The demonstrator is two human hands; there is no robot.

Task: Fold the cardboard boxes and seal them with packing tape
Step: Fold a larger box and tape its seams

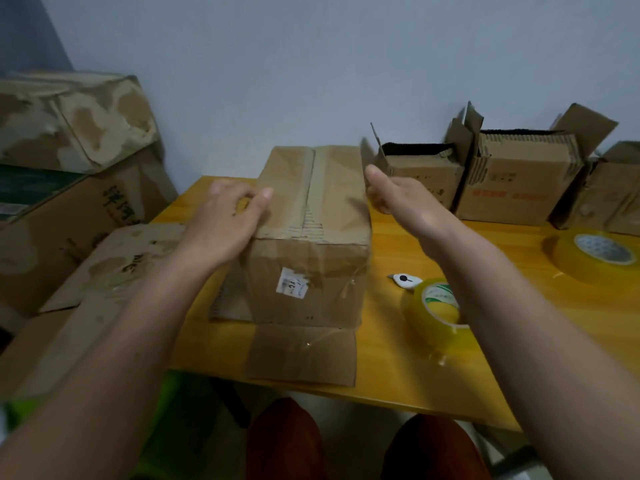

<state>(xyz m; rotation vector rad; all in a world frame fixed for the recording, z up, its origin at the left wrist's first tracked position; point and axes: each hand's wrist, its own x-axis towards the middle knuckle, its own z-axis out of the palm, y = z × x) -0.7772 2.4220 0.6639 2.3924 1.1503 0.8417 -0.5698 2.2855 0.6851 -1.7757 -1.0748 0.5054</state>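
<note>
A brown cardboard box stands on the yellow table, its top flaps closed along a centre seam and its bottom flaps splayed flat toward me. My left hand lies against the box's upper left edge with the thumb on the top face. Just right of the box's upper right corner, my right hand hovers with its thumb raised, and I cannot tell whether it touches the box. A roll of clear packing tape sits right of the box. A bigger tape roll lies at the far right.
A small white cutter lies between the box and the nearer tape roll. Several open cardboard boxes line the back right of the table. Worn large boxes and flattened cardboard pile up on the left. My knees show below the table edge.
</note>
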